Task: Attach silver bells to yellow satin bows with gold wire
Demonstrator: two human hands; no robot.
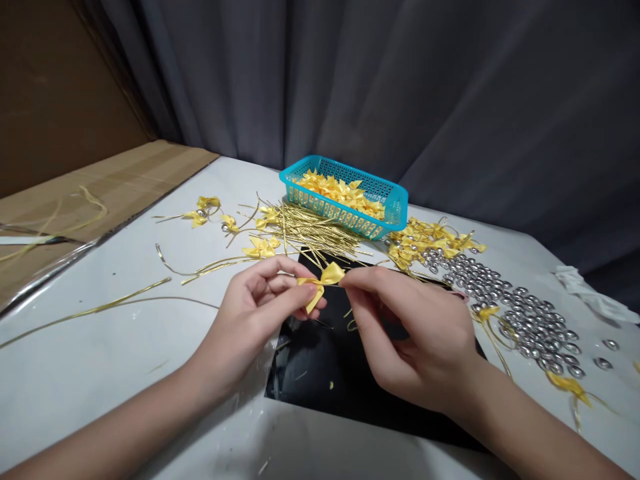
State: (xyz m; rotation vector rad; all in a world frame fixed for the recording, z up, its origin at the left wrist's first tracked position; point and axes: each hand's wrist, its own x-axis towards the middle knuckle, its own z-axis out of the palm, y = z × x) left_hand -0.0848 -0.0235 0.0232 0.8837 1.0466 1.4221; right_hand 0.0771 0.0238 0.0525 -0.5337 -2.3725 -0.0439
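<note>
A yellow ribbon bow [330, 274] is pinched between the thumb and fingers of my left hand [273, 293], above the black mat [320, 373]. Close to the bow's right loop, my right hand [415, 327] has its thumb and forefinger pressed together; what they hold is too small to make out. Behind the hands lies a pile of gold wires [315, 227]. Beyond it stands a blue basket [400, 207] of yellow bows. More yellow bows [430, 240] lie right of the basket, beside many silver rings [520, 313].
The white table [150, 373] carries loose gold cords [110, 305] at the left and a few bows with rings [200, 210] at the back left. Cardboard [115, 177] borders the left side. A crumpled white cloth [595, 293] lies far right, before a grey curtain [350, 80].
</note>
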